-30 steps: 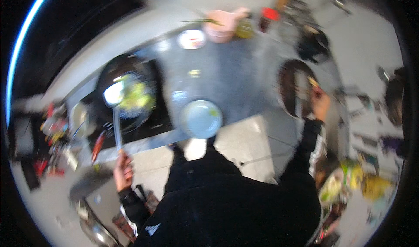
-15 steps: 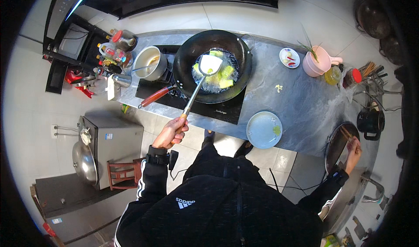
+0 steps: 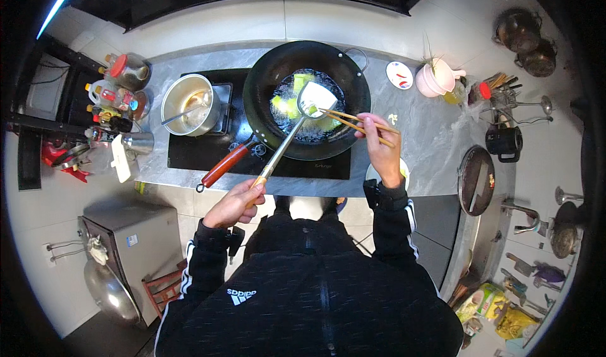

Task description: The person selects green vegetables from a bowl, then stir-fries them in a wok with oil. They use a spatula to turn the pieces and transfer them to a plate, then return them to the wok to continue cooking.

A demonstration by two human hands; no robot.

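Observation:
My left hand [image 3: 237,204] is closed round the handle of a metal spatula [image 3: 290,146]. Its pale blade is over the black wok [image 3: 262,73], with a small green piece [image 3: 311,110] on it. Chopsticks [image 3: 353,122] are gripped in my right hand [image 3: 383,150], their tips at the blade beside that piece; whether they pinch it I cannot tell. Below the blade, light green chunks [image 3: 285,108] lie in bubbling liquid in the wok, partly hidden by the spatula. My right wrist mostly covers a pale plate [image 3: 372,173] near the counter's front edge.
A pot [image 3: 169,98] with a utensil in it stands left of the wok, near the wok's red handle [image 3: 224,166]. Bottles and jars [image 3: 129,72] line the far left. To the right are a small dish [image 3: 399,75], a pink container [image 3: 435,79] and a round dark board [image 3: 476,180].
My right hand has come from the round board at the far right to the wok, bringing the chopsticks to the spatula blade. The view has shifted; my left hand keeps its hold.

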